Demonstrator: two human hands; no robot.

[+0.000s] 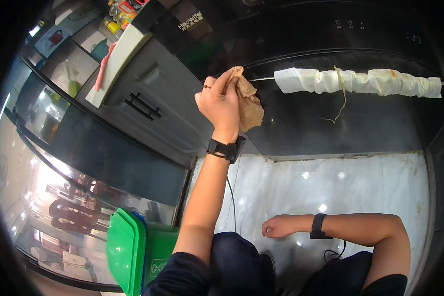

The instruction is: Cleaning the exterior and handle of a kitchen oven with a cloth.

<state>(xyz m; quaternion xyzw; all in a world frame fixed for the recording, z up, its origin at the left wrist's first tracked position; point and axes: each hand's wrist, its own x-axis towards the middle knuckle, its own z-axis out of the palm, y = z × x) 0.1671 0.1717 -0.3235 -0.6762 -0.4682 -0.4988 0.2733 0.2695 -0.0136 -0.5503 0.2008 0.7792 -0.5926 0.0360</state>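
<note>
My left hand (220,100) pinches a crumpled tan cloth (249,105) at the front of a black Haowife kitchen appliance (281,33). The cloth hangs from my fingers near the left end of a metal handle bar (262,79). Bunched white cloth or paper (377,82) covers most of that bar. Over the white cover drapes a thin yellow-green strand (343,100), its lower end dangling against the dark front panel (384,125). Low over the floor, my right hand (281,226) is loosely curled, and nothing shows in it.
A grey cabinet (159,85) with black handles stands at left, below a pale counter edge (124,63) with a pink cloth (105,68). A green lidded bin (127,248) is beside my left arm. Glass door panels (107,159) border the left. Pale glossy tile (318,188) lies below.
</note>
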